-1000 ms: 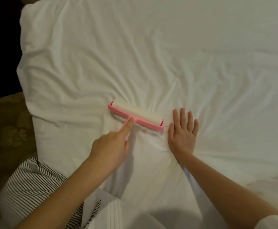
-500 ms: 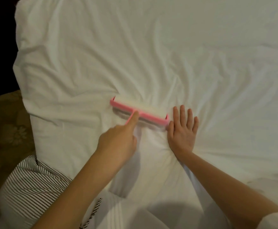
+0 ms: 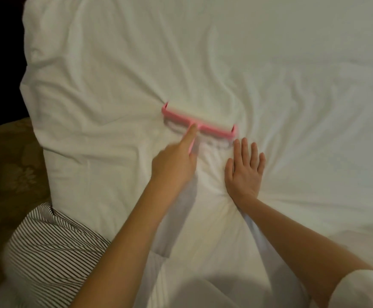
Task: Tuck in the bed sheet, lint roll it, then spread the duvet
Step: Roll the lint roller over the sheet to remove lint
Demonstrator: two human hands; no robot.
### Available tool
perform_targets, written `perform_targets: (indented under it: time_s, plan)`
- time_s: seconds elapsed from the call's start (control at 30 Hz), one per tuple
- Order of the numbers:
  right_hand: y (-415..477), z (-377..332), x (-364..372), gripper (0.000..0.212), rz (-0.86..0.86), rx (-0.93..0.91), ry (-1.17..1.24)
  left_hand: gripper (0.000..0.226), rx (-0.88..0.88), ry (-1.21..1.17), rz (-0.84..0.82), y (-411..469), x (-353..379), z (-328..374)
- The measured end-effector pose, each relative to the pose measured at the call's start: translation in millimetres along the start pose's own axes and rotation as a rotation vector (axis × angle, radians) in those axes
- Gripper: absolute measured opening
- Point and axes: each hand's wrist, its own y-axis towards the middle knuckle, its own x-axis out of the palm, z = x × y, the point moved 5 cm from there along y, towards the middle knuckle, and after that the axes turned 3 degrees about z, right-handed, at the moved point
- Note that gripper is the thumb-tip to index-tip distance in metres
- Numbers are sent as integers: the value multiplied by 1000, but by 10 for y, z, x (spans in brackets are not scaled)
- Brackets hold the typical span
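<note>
Pushes roller (image 3: 200, 121) farther toward 12 o'clock over sheet (image 3: 270, 74), with left grip (image 3: 174, 161) closed round the handle, index finger along it. Keeps right grip (image 3: 245, 172) open and flat, pinning sheet at roller's 5 o'clock, roller now just clear of those fingertips. Puts lint rolling mid-stroke, duvet step ahead.

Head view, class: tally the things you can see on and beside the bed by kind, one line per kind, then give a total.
lint roller: 1, pink
bed sheet: 1, white
hands: 2, the left hand gripping the roller's handle, the right hand flat on the sheet
striped cloth: 1
Total: 5
</note>
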Motion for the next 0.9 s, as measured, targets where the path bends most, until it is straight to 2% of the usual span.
perform_targets:
  time_s: [0.13,0.33,0.47,0.57,0.63,0.7,0.8,0.9]
  plan:
    - [-7,-19,-29,69,-20,-2,-32,65,-26,39,-57,-677,66,-284]
    - [-25,-53,-135,65,-50,-4,-36,65,20,-73,15,-380,-86,-152]
    - [5,-114,-244,66,-54,14,-12,65,-59,-127,151,-607,-328,-290]
    - [184,-411,-374,62,18,-27,17,62,-182,-99,197,-720,-394,-582]
    - [404,-712,-390,60,17,-82,70,61,-267,-83,140,-630,-319,-778]
    - [559,-971,-298,57,-77,-132,103,61,-308,-69,88,-441,-272,-901]
    - [506,-1124,-29,59,-235,-223,-61,63,-301,-51,101,57,-366,-1009]
    - [442,-1108,50,64,-212,-264,-159,63,-243,-92,96,600,-578,-1000]
